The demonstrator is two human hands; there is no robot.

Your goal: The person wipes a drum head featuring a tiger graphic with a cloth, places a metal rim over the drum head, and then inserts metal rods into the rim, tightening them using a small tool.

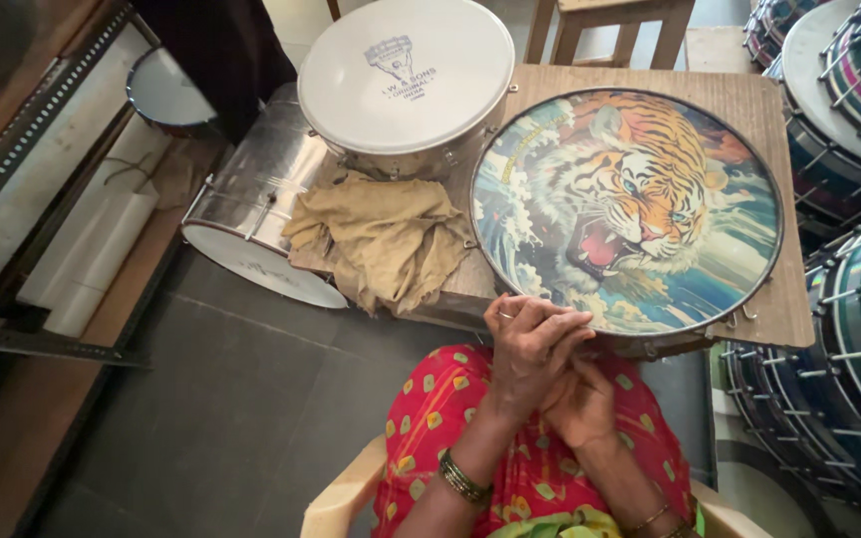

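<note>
Lower centre: my left hand (528,344) clasps over my right hand (578,403), both closed on nothing I can make out, touching the tiger-print drum (640,199) rim.

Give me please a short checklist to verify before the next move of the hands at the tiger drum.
1. Tiger drum lies flat on the wooden table: ok.
2. Left hand and right hand are at the drum's near rim: ok.
3. Hands free of any tool: cannot tell, they overlap.
4. Tan cloth lies beside the drum, off its face: ok.
5. White drum stays apart from the tiger drum: cannot tell, rims look very close.
</note>
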